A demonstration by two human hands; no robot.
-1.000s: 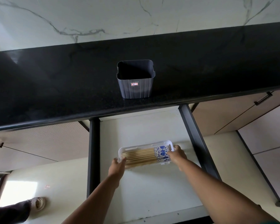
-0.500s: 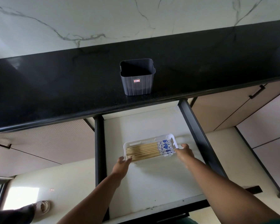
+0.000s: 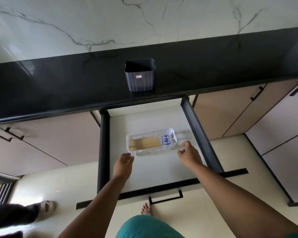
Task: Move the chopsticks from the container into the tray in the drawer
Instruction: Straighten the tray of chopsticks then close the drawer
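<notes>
— Where are the wooden chopsticks with blue-patterned ends (image 3: 149, 143)?
— Lying in the white plastic tray (image 3: 174, 134) in the open drawer (image 3: 163, 170). Left hand (image 3: 123, 163) and right hand (image 3: 187, 154) hover beside it, fingers loosely apart. The dark grey ribbed container (image 3: 140, 79) stands empty on the black countertop (image 3: 58, 86).

container (image 3: 140, 75): on the countertop (image 3: 58, 86), near its front edge, behind the open drawer (image 3: 151, 170)
tray (image 3: 173, 136): in the drawer, toward its right side
chopsticks (image 3: 144, 143): in the tray, lying left to right
left hand (image 3: 123, 164): just before the tray's front left corner
right hand (image 3: 189, 156): by the tray's front right corner
</notes>
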